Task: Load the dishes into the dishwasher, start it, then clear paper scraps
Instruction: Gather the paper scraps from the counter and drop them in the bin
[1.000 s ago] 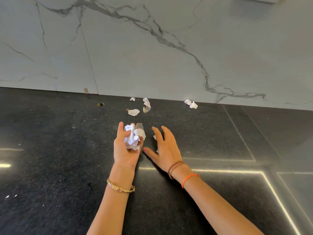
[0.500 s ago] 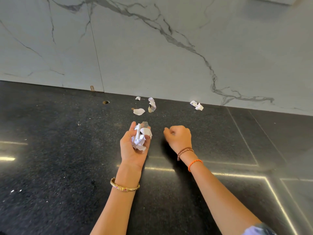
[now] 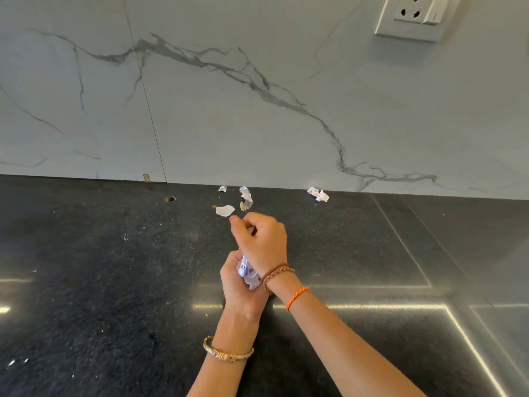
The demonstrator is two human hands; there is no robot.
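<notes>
Left hand [image 3: 239, 285] gripping paper wad [image 3: 248, 275] over dark counter [image 3: 86, 282]. Right hand [image 3: 262, 240] crossing above it, fingers curled; contents unclear. Loose scraps [image 3: 225, 210] lying near wall edge [image 3: 286, 188].

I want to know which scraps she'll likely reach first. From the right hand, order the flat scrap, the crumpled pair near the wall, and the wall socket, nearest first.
From the right hand:
1. Flat scrap, just beyond its fingertips, slightly left.
2. Crumpled pair, farther right, beside the wall.
3. Wall socket, high up on the right.
</notes>
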